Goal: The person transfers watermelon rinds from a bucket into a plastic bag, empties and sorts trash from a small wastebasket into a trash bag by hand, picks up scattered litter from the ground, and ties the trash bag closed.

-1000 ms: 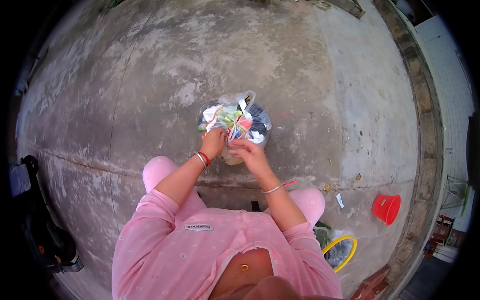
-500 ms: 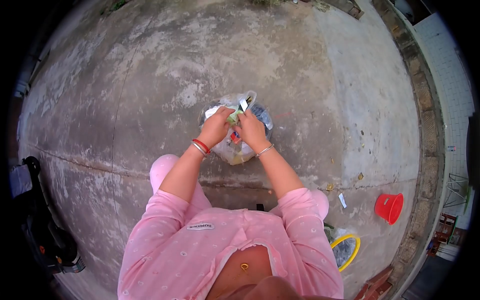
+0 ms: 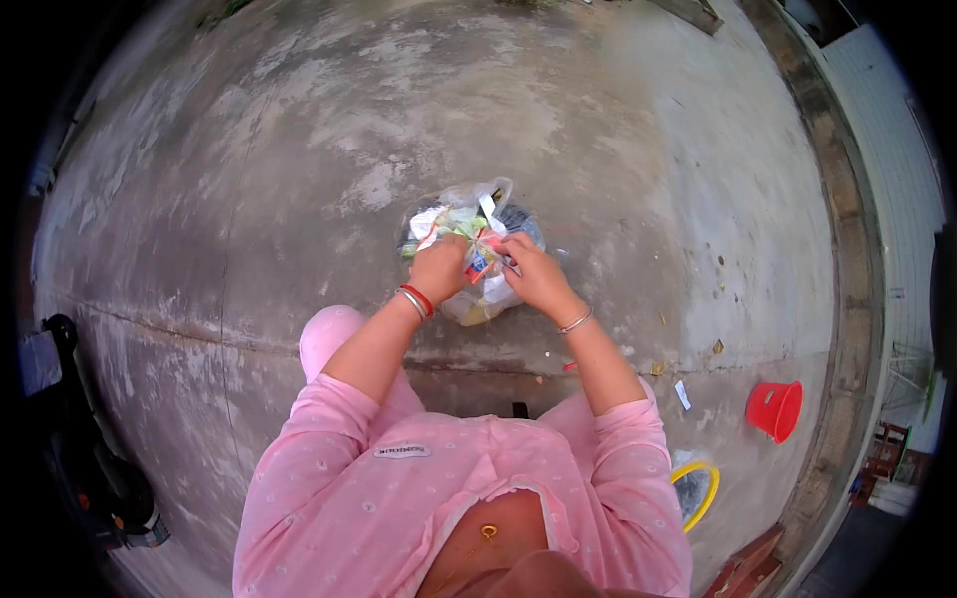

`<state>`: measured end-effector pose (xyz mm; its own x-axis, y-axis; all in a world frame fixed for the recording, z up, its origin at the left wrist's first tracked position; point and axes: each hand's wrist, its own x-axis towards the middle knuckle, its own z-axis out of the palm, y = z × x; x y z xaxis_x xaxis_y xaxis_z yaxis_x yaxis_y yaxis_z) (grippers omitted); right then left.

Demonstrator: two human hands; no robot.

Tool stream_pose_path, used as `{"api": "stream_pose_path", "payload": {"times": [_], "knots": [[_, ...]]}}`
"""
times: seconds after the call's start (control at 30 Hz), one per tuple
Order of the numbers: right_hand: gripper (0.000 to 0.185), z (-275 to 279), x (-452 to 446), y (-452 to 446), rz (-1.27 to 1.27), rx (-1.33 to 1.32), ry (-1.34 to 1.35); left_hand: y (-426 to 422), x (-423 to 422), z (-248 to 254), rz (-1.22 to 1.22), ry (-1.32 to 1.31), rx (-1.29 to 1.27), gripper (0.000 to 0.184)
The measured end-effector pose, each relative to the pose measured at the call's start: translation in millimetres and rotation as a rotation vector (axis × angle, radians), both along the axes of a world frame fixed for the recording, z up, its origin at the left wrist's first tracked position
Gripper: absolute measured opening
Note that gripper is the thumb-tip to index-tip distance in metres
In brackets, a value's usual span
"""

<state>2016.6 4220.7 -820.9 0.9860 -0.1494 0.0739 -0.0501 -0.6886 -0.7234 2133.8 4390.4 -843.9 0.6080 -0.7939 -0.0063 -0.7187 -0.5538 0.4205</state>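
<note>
A clear plastic bag [image 3: 469,309] stuffed with rubbish sits on the concrete between my knees. White paper, green scraps and dark pieces show through it or at its mouth. My left hand [image 3: 440,263] is closed on the bag's gathered plastic, its fingertips partly hidden. From the other side, my right hand [image 3: 539,275] pinches the bag's plastic with bent fingers. Between the two hands lies a red and blue wrapper [image 3: 479,263]. A looped bag handle [image 3: 501,187] sticks up at the far side.
To the right stands a red bucket [image 3: 774,411]. Nearer me is a yellow-rimmed container [image 3: 710,498], partly behind my arm. A white scrap [image 3: 682,395] lies on the ground, and a black machine [image 3: 90,448] stands at the left.
Both hands have drawn nearer to me, and my right hand has shifted right. More of the rubbish and the red and blue wrapper now shows. A small red piece appears on the ground near my right forearm.
</note>
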Motion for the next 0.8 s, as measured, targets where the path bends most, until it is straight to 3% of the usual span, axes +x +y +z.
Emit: {"api": "stream_pose_path", "payload": {"times": [0.17,0.23,0.33,0.37,0.4,0.43,0.47,0.5,0.57,0.67,0.73,0.8], "knots": [[0.024,19,-63,-79,-0.250,0.038,0.139,-9,-2,7,-0.038,-0.192,-0.003,0.007],[0.023,14,-99,-125,-0.363,0.099,0.033,-6,-3,13,-0.107,-0.246,-0.080,0.004],[0.023,-20,-166,-187,-0.739,0.389,0.096,-11,-3,16,-0.093,-0.192,-0.079,0.007],[0.023,-36,-196,-203,-0.900,0.526,0.101,-15,3,2,-0.134,-0.178,-0.269,0.011],[0.022,-57,-220,-209,-1.068,0.664,0.089,-20,3,9,-0.079,0.083,-0.297,0.013],[0.019,-82,-246,-212,-1.242,0.675,0.084,-23,16,-3,-0.046,0.195,-0.290,0.013],[0.020,-126,-289,-218,-1.352,0.603,0.209,-43,12,15,0.102,0.524,-0.138,0.020],[0.019,-198,-314,-236,-1.269,0.432,0.401,-35,20,17,0.139,0.758,-0.215,0.021],[0.019,-232,-349,-215,-1.170,0.277,0.549,-36,18,18,0.271,1.228,-0.386,0.023],[0.023,-232,-380,-180,-1.049,0.009,0.665,-26,38,33,0.487,1.458,-0.358,0.021],[0.024,-223,-397,-179,-1.218,0.081,0.741,-26,56,58,0.534,1.599,-0.490,0.020],[0.025,-218,-418,-192,-1.354,0.070,0.811,-20,58,80,0.556,1.497,-0.493,0.020]]}}
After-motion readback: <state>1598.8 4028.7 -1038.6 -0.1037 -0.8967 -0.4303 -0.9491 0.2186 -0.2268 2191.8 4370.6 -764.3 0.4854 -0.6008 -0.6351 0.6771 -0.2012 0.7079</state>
